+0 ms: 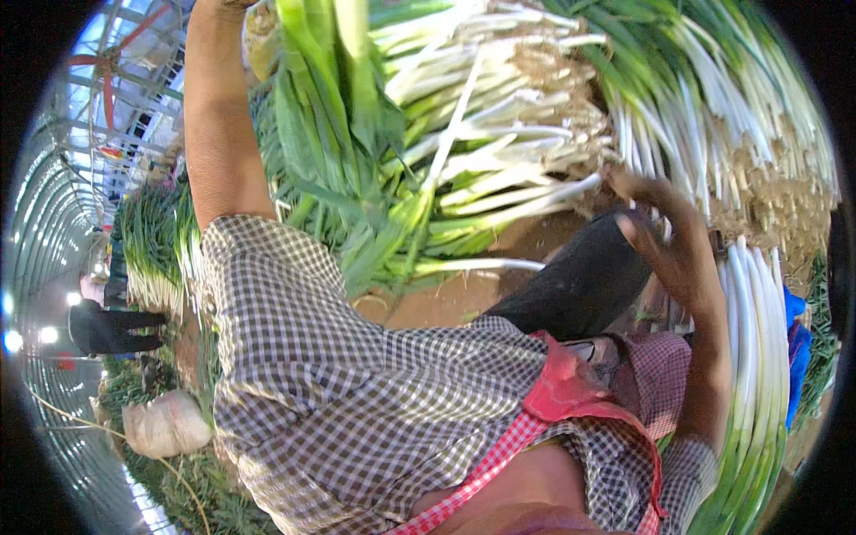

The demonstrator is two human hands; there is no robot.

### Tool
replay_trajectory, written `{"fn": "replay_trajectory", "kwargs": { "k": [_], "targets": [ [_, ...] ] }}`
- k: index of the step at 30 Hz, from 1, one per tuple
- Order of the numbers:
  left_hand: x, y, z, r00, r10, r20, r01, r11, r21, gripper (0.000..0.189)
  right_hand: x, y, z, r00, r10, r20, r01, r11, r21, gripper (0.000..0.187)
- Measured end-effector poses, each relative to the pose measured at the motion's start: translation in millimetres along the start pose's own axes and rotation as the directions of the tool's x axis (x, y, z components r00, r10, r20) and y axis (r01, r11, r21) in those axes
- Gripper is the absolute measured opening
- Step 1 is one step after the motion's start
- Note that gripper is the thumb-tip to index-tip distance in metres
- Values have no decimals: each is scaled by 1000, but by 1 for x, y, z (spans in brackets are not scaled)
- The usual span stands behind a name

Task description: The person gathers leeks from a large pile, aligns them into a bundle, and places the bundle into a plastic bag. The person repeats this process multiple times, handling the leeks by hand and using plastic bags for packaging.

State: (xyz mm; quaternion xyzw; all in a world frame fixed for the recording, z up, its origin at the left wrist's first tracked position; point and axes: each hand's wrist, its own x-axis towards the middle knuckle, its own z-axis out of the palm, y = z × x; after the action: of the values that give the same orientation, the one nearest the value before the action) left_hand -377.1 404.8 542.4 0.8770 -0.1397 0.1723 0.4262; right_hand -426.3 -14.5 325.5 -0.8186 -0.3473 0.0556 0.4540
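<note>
My right hand (652, 231) is blurred, its thumb and fingers apart, beside the root ends of long green onions and above my dark-trousered knee (575, 274). My left arm reaches up the left side to the top edge, where the hand is cut off. Right of that arm, broad green leaves (328, 134) rise, some blurred at the top. A loose heap of long green onions (495, 147) lies before me, white stems and soiled roots towards the right. Beside my right forearm lies a neat bundle with clean white stems (749, 314).
More green onions with soiled roots (722, 120) are piled at the upper right. Blue cloth or plastic (796, 361) lies beyond the neat bundle. At left are standing onion bunches (150, 254), a stuffed pale sack (167, 424) and a person in dark clothes (114, 328), under an arched roof.
</note>
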Motion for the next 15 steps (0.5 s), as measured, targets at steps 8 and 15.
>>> {"fn": "replay_trajectory", "kwargs": {
  "k": [8, 15],
  "targets": [
    [56, 81, 103, 932, 303, 200, -243, 930, -277, 52, 151, -40, 62, 787, -253, -562, 420, 888, 188, 73],
    [62, 90, 144, 892, 311, 329, -59, 801, -596, 43, 119, -7, 25, 663, -124, -738, 438, 864, 248, 57]
  ]
}}
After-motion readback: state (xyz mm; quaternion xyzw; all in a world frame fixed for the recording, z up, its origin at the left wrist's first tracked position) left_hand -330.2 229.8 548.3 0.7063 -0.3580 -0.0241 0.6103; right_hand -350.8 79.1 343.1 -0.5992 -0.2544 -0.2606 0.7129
